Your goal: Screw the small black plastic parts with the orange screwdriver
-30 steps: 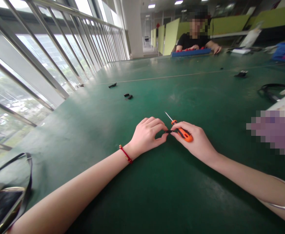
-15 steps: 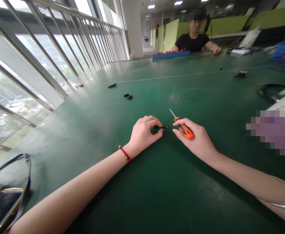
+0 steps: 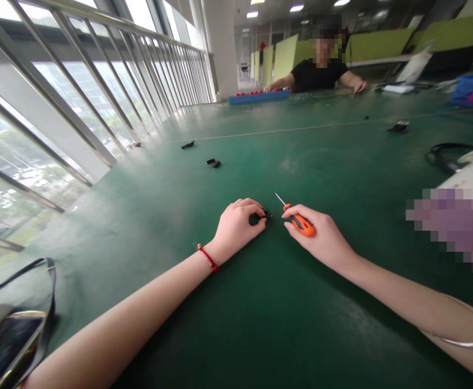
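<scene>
My left hand (image 3: 238, 224), with a red cord at the wrist, rests on the green table (image 3: 285, 302) with its fingers curled around a small black part (image 3: 263, 214). A short way to its right, my right hand (image 3: 321, 237) grips an orange-handled screwdriver (image 3: 299, 222). The thin metal tip points up and to the left, toward the black part, with a small gap between them.
Small black parts (image 3: 213, 162) and another black piece (image 3: 187, 144) lie further up the table. A person in black sits at the far end behind a blue tray (image 3: 258, 96). A black cable (image 3: 443, 154) lies at right, glasses (image 3: 13, 324) at bottom left, window railings along the left.
My hands have come apart: the left hand drew the black part away from the right hand's fingers. The far person slid the blue tray to the left.
</scene>
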A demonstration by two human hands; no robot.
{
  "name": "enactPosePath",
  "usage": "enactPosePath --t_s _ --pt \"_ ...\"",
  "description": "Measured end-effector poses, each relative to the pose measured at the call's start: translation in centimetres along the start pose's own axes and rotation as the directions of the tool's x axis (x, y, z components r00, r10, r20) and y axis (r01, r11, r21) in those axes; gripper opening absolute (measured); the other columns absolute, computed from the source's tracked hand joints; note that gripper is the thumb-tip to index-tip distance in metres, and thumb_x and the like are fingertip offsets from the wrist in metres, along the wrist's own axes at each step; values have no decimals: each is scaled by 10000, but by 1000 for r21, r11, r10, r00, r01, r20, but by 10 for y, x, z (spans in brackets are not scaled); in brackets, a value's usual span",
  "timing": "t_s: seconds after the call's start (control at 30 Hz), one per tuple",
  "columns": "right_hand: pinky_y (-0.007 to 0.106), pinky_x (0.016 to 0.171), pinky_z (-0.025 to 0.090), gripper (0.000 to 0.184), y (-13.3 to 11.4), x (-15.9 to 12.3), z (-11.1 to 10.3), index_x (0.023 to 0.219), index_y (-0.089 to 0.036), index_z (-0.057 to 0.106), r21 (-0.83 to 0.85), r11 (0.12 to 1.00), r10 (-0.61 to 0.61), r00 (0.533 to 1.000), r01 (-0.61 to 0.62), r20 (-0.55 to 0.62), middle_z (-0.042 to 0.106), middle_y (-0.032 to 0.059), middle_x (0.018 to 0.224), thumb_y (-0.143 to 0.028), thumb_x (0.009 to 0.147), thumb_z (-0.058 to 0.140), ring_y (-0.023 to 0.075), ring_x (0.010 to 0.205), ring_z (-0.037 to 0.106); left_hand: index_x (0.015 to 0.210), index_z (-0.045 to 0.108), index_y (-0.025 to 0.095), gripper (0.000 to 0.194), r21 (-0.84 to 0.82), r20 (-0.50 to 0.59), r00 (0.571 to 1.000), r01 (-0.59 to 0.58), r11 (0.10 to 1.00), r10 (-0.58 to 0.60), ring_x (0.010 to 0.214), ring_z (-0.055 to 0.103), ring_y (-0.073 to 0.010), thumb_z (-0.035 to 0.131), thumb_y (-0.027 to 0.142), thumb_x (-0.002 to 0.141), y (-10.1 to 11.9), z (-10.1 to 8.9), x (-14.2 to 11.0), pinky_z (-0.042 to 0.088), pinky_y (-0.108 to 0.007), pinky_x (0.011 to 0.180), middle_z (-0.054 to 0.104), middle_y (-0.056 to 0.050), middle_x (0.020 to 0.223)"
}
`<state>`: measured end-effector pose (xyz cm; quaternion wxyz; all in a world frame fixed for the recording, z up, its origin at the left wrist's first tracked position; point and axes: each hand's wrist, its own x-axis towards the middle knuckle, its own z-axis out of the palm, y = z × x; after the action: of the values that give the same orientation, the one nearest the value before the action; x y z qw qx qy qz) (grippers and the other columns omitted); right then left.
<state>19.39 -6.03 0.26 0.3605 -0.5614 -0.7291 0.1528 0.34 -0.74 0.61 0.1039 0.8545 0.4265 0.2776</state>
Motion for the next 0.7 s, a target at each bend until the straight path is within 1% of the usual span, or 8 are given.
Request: enactPosePath --t_s 0.1,0.17,0.27,0.33,0.43,0.53,0.63,0.7 --pt "305 684 448 100 1 0 1 881 -217 596 -37 998 -47 999 48 25 680 25 879 -222 797 541 167 720 605 797 686 196 108 -8 -30 999 16 1000 -16 909 630 -191 587 232 774 -5 -7 -3 511 -348 842 690 -29 995" --pt "327 726 453 110 2 0 2 885 -217 598 -57 996 -71 997 73 37 689 28 920 -199 793 540 181 772 619 794 682 197 109 6 -52 998 45 999 -45 906 636 -190 586 244 776 -11 -17 -8 510 -344 844 687 -31 1002" --pt "345 748 455 118 2 0 2 888 -218 596 -59 995 -83 995 86 46 692 30 943 -187 790 539 188 798 625 792 678 200 130 41 -95 986 142 989 -138 926 640 -191 575 278 781 -26 -41 -22 496 -343 873 682 -27 1024" --pt "353 755 455 116 2 0 3 885 -217 592 -56 995 -85 995 88 50 693 32 949 -185 788 540 189 800 626 784 679 199 147 54 -149 963 234 971 -224 921 642 -188 574 302 775 -40 -61 -37 485 -331 894 687 -27 1013" --pt "364 768 452 118 3 0 4 883 -216 589 -60 994 -87 995 90 55 691 35 961 -177 782 540 189 801 626 783 683 204 173 78 -229 901 395 915 -369 913 642 -192 580 339 748 -65 -92 -66 489 -298 870 697 -29 990" --pt "361 763 456 121 4 0 5 881 -215 587 -50 994 -92 994 95 59 688 35 943 -173 777 542 191 794 626 810 679 198 233 144 -261 830 539 830 -494 940 634 -214 575 394 738 -91 -122 -99 485 -294 848 696 -42 1011" --pt "360 759 463 123 5 0 6 879 -217 588 -37 994 -104 993 106 53 687 36 928 -173 773 542 194 790 628 861 685 195 302 235 -308 736 673 701 -603 920 635 -240 582 442 721 -112 -150 -126 482 -302 807 689 -39 1051" --pt "367 768 464 124 5 -1 6 879 -218 589 -38 993 -109 993 111 51 689 36 933 -173 773 541 196 796 631 864 691 193 315 242 -372 657 750 615 -655 861 646 -246 580 443 708 -121 -164 -137 476 -295 744 703 -35 989"
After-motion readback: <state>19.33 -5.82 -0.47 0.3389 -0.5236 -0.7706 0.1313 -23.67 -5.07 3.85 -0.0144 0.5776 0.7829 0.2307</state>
